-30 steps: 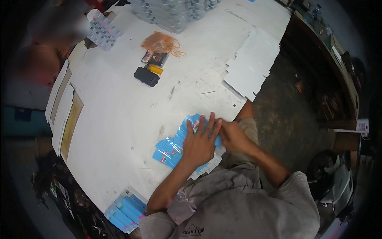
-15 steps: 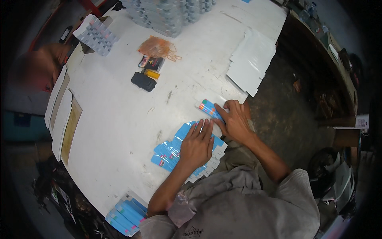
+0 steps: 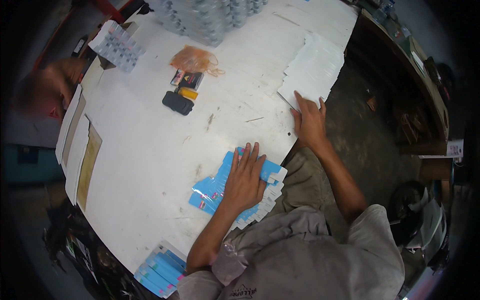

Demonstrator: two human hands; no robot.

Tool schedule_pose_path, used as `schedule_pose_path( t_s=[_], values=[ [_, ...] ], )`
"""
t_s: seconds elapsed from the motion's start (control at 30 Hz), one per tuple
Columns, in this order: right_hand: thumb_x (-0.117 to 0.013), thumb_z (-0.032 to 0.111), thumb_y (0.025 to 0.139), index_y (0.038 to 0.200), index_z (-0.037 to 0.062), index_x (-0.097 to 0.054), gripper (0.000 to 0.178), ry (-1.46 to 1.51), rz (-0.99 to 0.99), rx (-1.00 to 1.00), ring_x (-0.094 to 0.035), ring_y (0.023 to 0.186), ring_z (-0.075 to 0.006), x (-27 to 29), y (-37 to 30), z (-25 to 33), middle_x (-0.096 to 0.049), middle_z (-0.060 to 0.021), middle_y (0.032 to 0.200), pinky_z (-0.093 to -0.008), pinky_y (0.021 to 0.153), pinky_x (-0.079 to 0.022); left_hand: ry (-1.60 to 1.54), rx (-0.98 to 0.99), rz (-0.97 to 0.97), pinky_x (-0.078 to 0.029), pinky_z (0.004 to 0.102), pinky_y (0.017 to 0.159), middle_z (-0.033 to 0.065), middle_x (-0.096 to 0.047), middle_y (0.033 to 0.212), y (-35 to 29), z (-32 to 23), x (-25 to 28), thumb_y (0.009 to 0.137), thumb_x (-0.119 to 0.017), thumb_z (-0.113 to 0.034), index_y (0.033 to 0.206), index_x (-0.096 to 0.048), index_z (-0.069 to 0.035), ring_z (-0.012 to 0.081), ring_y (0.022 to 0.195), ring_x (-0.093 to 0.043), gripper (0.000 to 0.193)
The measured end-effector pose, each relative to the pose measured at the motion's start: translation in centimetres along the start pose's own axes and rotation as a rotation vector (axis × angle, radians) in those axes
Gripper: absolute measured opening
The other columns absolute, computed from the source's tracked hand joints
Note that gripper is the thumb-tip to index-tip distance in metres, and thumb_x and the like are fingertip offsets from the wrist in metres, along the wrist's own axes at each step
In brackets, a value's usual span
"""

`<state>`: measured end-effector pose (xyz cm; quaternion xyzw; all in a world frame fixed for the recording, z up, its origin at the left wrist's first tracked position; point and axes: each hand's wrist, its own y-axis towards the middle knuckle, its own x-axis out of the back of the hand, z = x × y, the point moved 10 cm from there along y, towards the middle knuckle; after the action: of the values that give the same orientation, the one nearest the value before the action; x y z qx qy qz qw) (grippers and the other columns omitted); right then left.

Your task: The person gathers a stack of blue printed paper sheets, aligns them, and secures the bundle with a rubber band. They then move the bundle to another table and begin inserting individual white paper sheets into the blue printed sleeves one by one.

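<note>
A fanned stack of flat blue cartons (image 3: 209, 192) with white flaps lies at the near table edge. Spread flat across it is my left hand (image 3: 244, 181), fingers stretched out. My right hand (image 3: 311, 122) is at the near corner of a pile of white flat cartons (image 3: 316, 70) on the right side of the table. Its index finger rests on the top sheet, and the thumb stands apart from the other fingers. Nothing is visibly held in either hand.
More blue cartons (image 3: 159, 272) sit at the near left corner. A black case (image 3: 178, 102), a yellow lighter (image 3: 188, 93) and an orange plastic bag (image 3: 191, 60) lie mid-table. Tall carton stacks (image 3: 192, 22) stand behind. Another person's arm (image 3: 70, 75) is at the left.
My right hand has moved away from me, from a blue carton at the table edge to the white pile. That carton now lies on the fanned stack. My left hand stays there.
</note>
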<state>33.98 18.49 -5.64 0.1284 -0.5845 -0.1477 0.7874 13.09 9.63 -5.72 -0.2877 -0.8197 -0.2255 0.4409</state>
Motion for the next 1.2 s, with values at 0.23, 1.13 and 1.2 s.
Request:
schedule_pose_path(
  t_s=[0.23, 1.13, 1.2],
  values=[
    [-0.071, 0.016, 0.094, 0.136, 0.0039, -0.062, 0.045, 0.134, -0.038, 0.144, -0.064, 0.104, -0.0353, 0.4, -0.6, 2.2, -0.07, -0.0168, 0.108, -0.0494, 0.102, -0.045, 0.024, -0.029, 0.01, -0.018, 0.0603, 0.127, 0.0287, -0.038, 0.161, 0.4, -0.6, 0.4, 0.089, -0.066, -0.023, 0.151, -0.043, 0.008, 0.0462, 0.153, -0.031, 0.073],
    [-0.071, 0.013, 0.09, 0.112, -0.0008, -0.07, 0.026, 0.546, 0.386, 0.059, -0.065, 0.086, -0.0387, -1.4, -7.0, 8.1, -0.067, -0.0222, 0.09, -0.048, 0.075, -0.05, 0.236, 0.083, 0.126, -0.018, 0.0588, 0.127, 0.0282, -0.027, 0.167, 0.7, -0.6, -0.4, 0.099, -0.057, -0.024, 0.158, -0.032, 0.009, 0.0428, 0.157, -0.023, 0.071],
    [-0.069, 0.011, 0.09, 0.109, -0.0016, -0.07, 0.023, 0.635, 0.586, -0.014, -0.068, 0.082, -0.04, -2.0, -8.0, 8.8, -0.068, -0.0238, 0.084, -0.0483, 0.071, -0.052, 0.244, 0.063, 0.171, -0.017, 0.0589, 0.127, 0.0286, -0.027, 0.167, 0.4, -0.6, -0.9, 0.095, -0.061, -0.025, 0.158, -0.032, 0.009, 0.0428, 0.158, -0.022, 0.077]
  ],
)
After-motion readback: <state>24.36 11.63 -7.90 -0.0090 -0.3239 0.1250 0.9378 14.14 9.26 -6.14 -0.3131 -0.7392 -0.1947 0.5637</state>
